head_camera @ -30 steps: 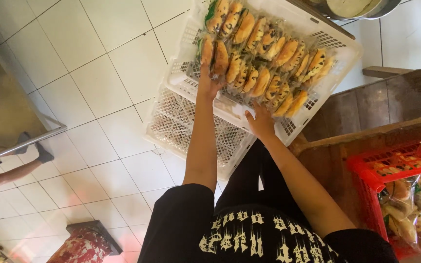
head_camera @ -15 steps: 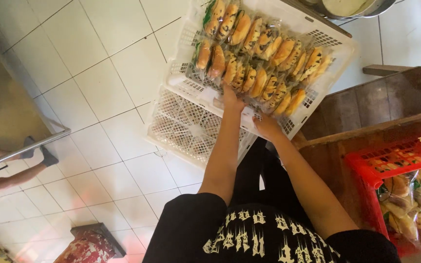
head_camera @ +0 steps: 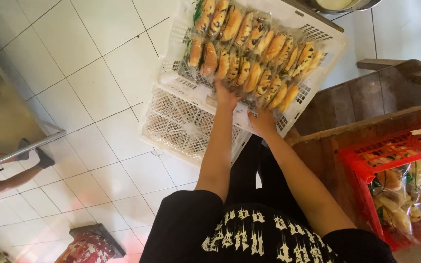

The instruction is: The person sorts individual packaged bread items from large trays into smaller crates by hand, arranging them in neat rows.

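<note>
Buns (head_camera: 249,53), wrapped in clear plastic, are packed in two rows in a white crate (head_camera: 317,36) at top centre, which is stacked askew on a 2nd white crate (head_camera: 181,122) on the tiled floor (head_camera: 74,73). Left hand (head_camera: 226,95) is laid on the near edge of the bun rows, by the top crate's near rim; fingers are hidden among the wrappers, so spread or grip can't be told. Right hand (head_camera: 261,122) is set just beside it, at the rim below the front row; fingers are curled under, and whether anything is held can't be told. Red crate (head_camera: 366,165) w/ more bagged buns is seen at right, on a wooden bench (head_camera: 337,131). Another person's legs (head_camera: 6,170) are seen at left edge, well apart. Red stool (head_camera: 86,248) is seen at bottom left.
</note>
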